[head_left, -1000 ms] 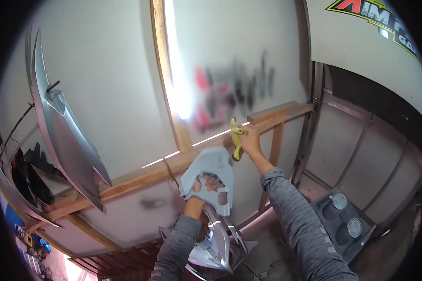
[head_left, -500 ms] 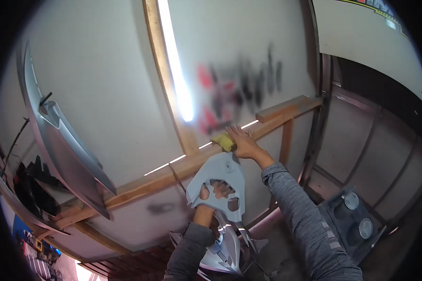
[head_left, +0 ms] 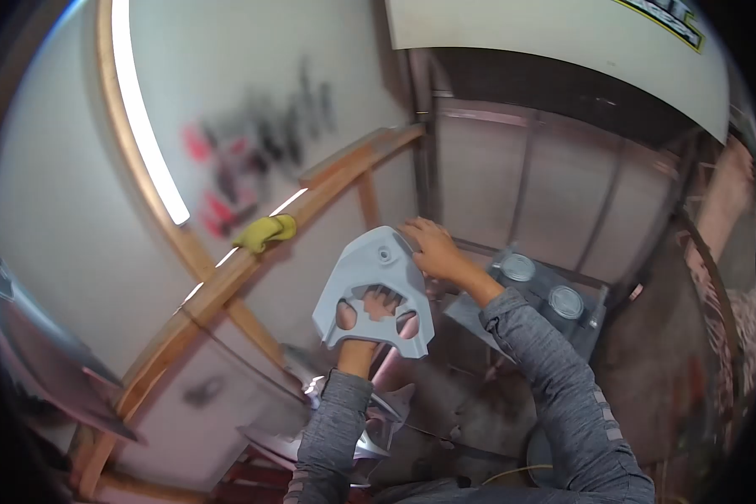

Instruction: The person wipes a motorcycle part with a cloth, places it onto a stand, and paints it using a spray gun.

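Note:
A light grey moulded panel (head_left: 365, 260) with several cut-out openings is held up in front of me. Behind it, my left hand (head_left: 380, 304) supports the panel from underneath, and its fingers show through the large middle opening. My right hand (head_left: 431, 249) is at the panel's upper right edge, fingers stretched out; whether they touch the edge I cannot tell. A crumpled yellow cloth (head_left: 265, 233) lies on the wooden rail (head_left: 315, 204), to the left of the panel and apart from both hands.
Two round cans (head_left: 565, 302) stand on a dark grey stand (head_left: 500, 328) at the right. Silvery body panels (head_left: 55, 349) hang at the left, and more glossy parts (head_left: 370, 441) are low below my left arm. A tube light (head_left: 147, 118) is on the paint-marked wall.
My view has turned right. My right hand has let go of the yellow cloth, which stays on the rail, and is now beside the panel. My left hand has brought the panel away from the rail.

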A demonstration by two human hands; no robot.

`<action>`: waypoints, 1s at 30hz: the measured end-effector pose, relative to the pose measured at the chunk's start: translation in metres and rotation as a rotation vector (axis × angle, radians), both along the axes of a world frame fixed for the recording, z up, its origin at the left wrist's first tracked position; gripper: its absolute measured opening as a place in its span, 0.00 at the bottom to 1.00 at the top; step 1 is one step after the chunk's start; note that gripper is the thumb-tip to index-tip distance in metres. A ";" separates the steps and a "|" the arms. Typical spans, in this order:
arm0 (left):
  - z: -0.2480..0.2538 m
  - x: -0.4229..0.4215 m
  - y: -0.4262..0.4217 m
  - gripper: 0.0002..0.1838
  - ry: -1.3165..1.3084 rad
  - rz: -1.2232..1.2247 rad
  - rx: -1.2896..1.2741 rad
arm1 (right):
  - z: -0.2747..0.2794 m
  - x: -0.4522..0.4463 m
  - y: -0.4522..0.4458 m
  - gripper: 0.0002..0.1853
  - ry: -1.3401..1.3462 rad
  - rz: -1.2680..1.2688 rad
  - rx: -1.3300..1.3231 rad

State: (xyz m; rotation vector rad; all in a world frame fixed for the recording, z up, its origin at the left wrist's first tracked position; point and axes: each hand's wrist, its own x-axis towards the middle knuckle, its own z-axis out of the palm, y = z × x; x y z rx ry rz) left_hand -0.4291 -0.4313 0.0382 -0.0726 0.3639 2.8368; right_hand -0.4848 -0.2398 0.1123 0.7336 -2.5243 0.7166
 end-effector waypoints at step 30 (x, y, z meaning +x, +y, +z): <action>-0.077 0.032 0.327 0.30 0.008 -0.811 -0.258 | -0.088 0.234 0.363 0.26 -0.564 -0.633 -1.481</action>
